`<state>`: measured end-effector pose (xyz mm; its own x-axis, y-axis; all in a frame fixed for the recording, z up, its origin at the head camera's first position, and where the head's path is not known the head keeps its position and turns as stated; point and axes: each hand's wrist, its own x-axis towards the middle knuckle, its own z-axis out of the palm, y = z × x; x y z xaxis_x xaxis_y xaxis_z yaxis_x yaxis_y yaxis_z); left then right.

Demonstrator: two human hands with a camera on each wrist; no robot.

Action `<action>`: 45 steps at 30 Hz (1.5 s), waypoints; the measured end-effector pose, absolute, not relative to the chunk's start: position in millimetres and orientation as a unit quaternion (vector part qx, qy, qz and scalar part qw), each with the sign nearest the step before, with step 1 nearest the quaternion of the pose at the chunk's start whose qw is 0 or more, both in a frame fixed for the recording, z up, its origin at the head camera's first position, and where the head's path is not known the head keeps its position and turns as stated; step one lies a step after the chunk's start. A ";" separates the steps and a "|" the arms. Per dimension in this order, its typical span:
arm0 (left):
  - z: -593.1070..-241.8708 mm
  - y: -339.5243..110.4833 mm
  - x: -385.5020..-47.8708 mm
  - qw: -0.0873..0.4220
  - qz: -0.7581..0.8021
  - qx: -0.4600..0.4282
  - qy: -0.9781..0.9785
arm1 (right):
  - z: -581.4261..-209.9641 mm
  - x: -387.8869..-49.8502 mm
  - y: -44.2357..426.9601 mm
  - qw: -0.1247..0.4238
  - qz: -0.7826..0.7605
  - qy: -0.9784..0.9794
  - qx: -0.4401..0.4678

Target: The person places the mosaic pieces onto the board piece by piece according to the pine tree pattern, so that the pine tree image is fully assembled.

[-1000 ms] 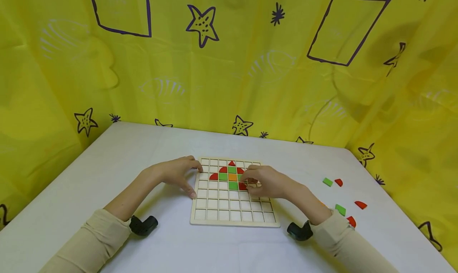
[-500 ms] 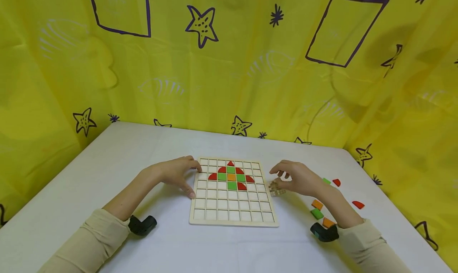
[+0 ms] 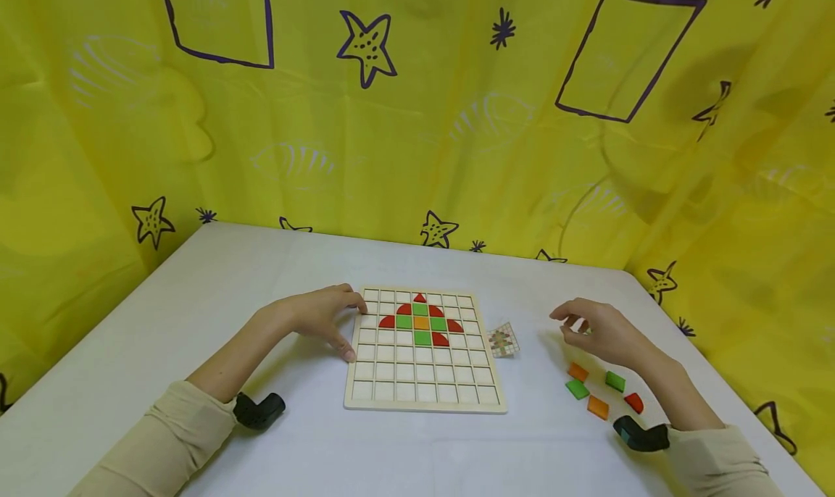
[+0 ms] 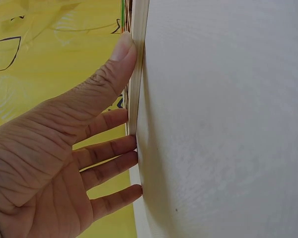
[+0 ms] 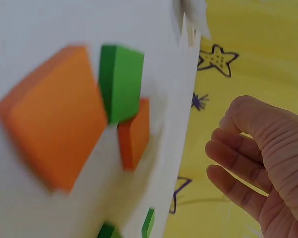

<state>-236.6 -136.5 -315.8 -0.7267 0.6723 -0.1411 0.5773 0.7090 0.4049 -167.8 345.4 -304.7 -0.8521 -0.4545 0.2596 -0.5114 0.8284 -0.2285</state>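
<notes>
- one wooden grid board (image 3: 405, 372) is laid on the white table (image 3: 313, 461); eleven tiles are set in it: one red triangle (image 3: 420, 298), five red quarter-circles (image 3: 387, 322), four green squares (image 3: 422, 337), one orange square (image 3: 421, 323);
- the board's left edge is touched by the left hand (image 3: 320, 314), fingers and thumb spread;
- the right hand (image 3: 607, 332) is held above the table, fingers loosely bent, apart from the thumb;
- two loose orange tiles (image 3: 597, 408), two loose green tiles (image 3: 615, 381) and one loose red tile (image 3: 633, 403) are seen near it;
- one pattern card (image 3: 502, 340) is placed at the board's right edge.
</notes>
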 end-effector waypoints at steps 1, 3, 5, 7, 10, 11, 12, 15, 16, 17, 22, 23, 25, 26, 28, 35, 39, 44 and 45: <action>-316.1 -136.4 -236.8 0.142 0.170 0.339 0.914 | -305.4 -165.7 350.6 0.105 0.144 -0.951 0.253; -316.8 -136.7 -237.2 0.141 0.171 0.338 0.915 | -306.7 -161.4 360.8 0.118 0.141 -0.951 0.250; -317.6 -137.0 -237.5 0.141 0.172 0.337 0.915 | -307.6 -157.0 370.9 0.127 0.136 -0.952 0.242; -317.7 -137.6 -237.6 0.140 0.172 0.338 0.914 | -308.4 -152.7 380.3 0.134 0.133 -0.954 0.232; -318.0 -138.5 -238.3 0.139 0.172 0.339 0.914 | -309.7 -146.5 393.7 0.135 0.131 -0.958 0.216; -318.1 -138.9 -238.6 0.139 0.173 0.338 0.915 | -310.4 -144.4 397.9 0.136 0.130 -0.959 0.212; -318.3 -139.0 -238.9 0.138 0.172 0.339 0.915 | -311.4 -142.3 402.3 0.137 0.130 -0.960 0.208; -318.7 -139.1 -239.5 0.138 0.169 0.338 0.916 | -314.7 -136.2 415.1 0.140 0.131 -0.961 0.197; -318.9 -139.0 -239.5 0.138 0.168 0.337 0.916 | -315.7 -134.3 419.2 0.138 0.136 -0.962 0.191; -319.1 -139.0 -239.5 0.138 0.167 0.336 0.916 | -316.5 -132.5 423.0 0.136 0.140 -0.963 0.186; -319.1 -139.1 -238.6 0.140 0.168 0.331 0.918 | -320.3 -124.4 439.5 0.115 0.154 -0.969 0.156; -319.0 -139.1 -238.4 0.140 0.168 0.331 0.918 | -321.0 -123.2 442.4 0.111 0.153 -0.970 0.154; -318.7 -139.1 -238.1 0.140 0.169 0.331 0.918 | -323.2 -120.7 447.1 0.109 0.147 -0.972 0.147; -318.6 -139.0 -237.9 0.140 0.170 0.331 0.917 | -324.2 -119.6 449.2 0.107 0.146 -0.973 0.144; -318.4 -139.2 -237.7 0.140 0.172 0.332 0.917 | -326.1 -117.8 452.8 0.100 0.140 -0.975 0.138; -318.3 -139.0 -237.4 0.140 0.177 0.339 0.913 | -329.8 -111.4 463.7 0.079 0.125 -0.983 0.105; -318.1 -138.2 -238.1 0.140 0.174 0.340 0.914 | -330.2 -108.4 469.6 0.054 0.121 -0.987 0.090; -318.7 -138.9 -239.1 0.141 0.176 0.341 0.912 | -331.7 -106.9 474.1 0.048 0.122 -0.987 0.093; -318.9 -139.1 -239.2 0.142 0.177 0.341 0.912 | -332.1 -106.8 474.4 0.050 0.123 -0.986 0.097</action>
